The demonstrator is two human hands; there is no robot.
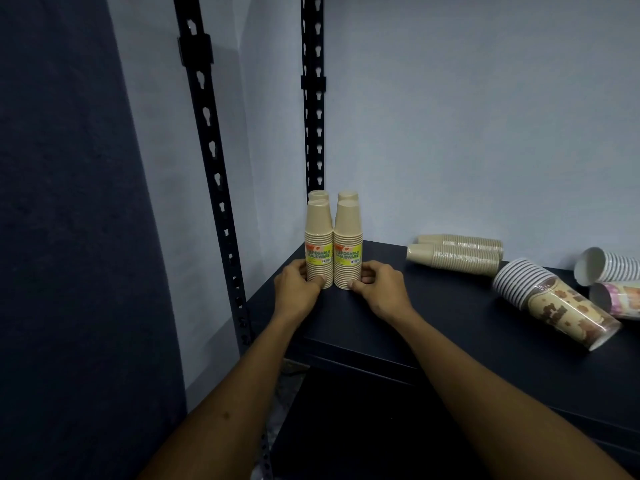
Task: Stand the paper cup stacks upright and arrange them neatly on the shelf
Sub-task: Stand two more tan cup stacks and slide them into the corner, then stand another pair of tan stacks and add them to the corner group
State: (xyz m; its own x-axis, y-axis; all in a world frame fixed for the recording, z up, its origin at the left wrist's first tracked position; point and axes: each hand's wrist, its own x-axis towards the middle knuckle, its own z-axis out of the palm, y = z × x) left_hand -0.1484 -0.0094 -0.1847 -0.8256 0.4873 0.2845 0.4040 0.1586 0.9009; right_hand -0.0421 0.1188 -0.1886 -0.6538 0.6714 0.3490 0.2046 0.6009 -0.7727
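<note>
Several beige paper cup stacks stand upright in the shelf's back left corner. The front left stack (318, 237) and the front right stack (347, 240) carry yellow labels; two more stacks (348, 195) show only their tops behind them. My left hand (298, 289) grips the base of the front left stack. My right hand (379, 289) grips the base of the front right stack. Two beige stacks (457, 254) lie on their sides further right.
The dark shelf board (433, 306) runs to the right. A patterned cup stack (554, 303) lies on its side near the front edge, with a white stack (606, 268) and a pink-patterned one (620, 297) behind. Black slotted uprights (313, 116) stand at the left corner.
</note>
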